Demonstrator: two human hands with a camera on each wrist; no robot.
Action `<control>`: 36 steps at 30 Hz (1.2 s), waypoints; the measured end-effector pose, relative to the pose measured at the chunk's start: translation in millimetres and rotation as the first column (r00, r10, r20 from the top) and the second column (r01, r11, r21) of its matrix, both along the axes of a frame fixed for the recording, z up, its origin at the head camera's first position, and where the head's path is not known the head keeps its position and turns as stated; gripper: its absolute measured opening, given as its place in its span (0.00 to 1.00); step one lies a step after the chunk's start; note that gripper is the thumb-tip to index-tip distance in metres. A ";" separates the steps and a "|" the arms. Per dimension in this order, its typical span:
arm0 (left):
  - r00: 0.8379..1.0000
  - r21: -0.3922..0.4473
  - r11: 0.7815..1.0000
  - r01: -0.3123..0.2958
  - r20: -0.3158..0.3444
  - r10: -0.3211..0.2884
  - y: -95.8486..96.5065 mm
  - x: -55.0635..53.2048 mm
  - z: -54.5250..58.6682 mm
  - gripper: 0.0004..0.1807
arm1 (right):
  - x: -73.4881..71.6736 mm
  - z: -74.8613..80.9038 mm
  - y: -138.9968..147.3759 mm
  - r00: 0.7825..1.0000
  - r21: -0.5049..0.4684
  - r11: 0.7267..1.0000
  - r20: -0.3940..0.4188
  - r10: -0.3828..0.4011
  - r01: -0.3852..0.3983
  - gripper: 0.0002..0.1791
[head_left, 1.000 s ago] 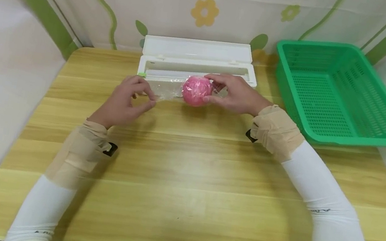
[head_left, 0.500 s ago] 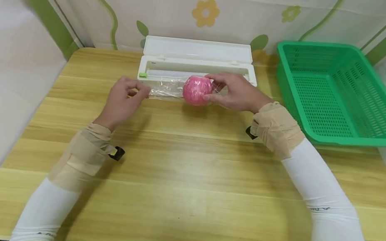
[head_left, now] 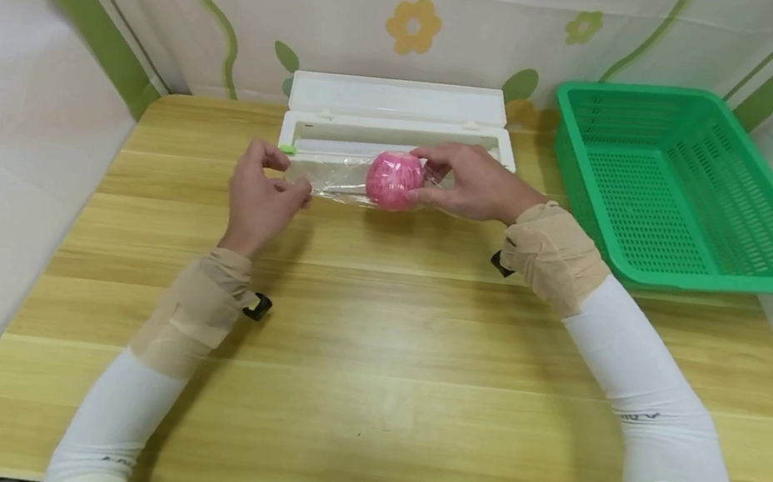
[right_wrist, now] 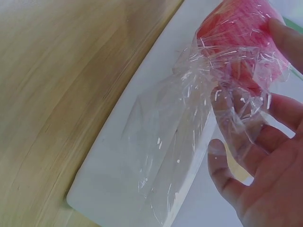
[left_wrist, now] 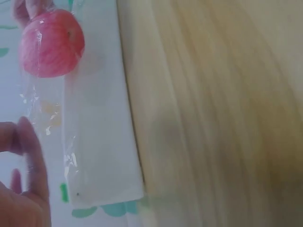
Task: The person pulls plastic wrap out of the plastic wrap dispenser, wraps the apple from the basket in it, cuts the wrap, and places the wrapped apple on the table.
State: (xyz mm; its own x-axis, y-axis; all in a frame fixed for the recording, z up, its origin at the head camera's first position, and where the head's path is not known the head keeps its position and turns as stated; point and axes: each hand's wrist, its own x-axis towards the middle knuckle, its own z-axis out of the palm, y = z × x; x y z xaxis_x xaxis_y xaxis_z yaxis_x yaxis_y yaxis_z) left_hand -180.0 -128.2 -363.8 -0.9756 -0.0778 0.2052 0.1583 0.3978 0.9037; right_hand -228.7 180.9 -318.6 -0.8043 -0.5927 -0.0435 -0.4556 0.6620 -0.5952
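A pink-red apple (head_left: 394, 181), wrapped in clear plastic wrap (head_left: 337, 178), is held in front of the white wrap box. My right hand (head_left: 475, 183) grips the apple from its right side, thumb in front and fingers behind. Bunched film lies over those fingers in the right wrist view, and a loose tail of wrap (right_wrist: 163, 142) hangs beside them. To the left, the film stretches flat toward my left hand (head_left: 263, 192), whose thumb and a finger pinch its end near the lower corner. The left index finger is raised apart from the thumb.
Behind the hands lies the long white wrap box (head_left: 404, 132), lid open against the curtain, with a white roll inside and a green slider (head_left: 287, 149) at its left end. A green basket (head_left: 729, 283) stands at the right on the wooden table (head_left: 368, 356).
My left hand let the film's end slacken inward, drew it out left, then shifted slightly right and lower with its index finger lifting. The right hand and apple have barely moved.
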 end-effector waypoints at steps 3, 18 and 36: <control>0.999 0.047 0.999 0.000 -0.032 0.002 3.1 -1.0 -1.7 0.16 | -0.4 -0.5 -1.9 1.000 -0.007 1.000 -0.005 0.006 -0.006 0.35; 0.998 0.102 0.994 0.038 0.051 -0.043 7.3 -1.0 -3.2 0.19 | -1.8 -0.1 -6.4 1.000 -0.008 1.000 -0.002 0.011 -0.011 0.37; 0.809 -0.862 0.494 0.112 -0.210 -0.549 56.5 -3.6 29.7 0.52 | -9.0 -1.3 -3.5 0.996 -0.050 0.995 -0.011 0.091 -0.092 0.31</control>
State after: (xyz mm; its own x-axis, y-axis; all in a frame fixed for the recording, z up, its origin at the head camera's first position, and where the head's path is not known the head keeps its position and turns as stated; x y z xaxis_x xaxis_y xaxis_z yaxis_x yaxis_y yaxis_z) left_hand -183.7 -71.7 -334.1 -0.6794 0.6357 0.3663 0.6942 0.7187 0.0403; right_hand -237.8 177.4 -319.9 -0.7467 -0.6651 -0.0050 -0.5184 0.5867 -0.6221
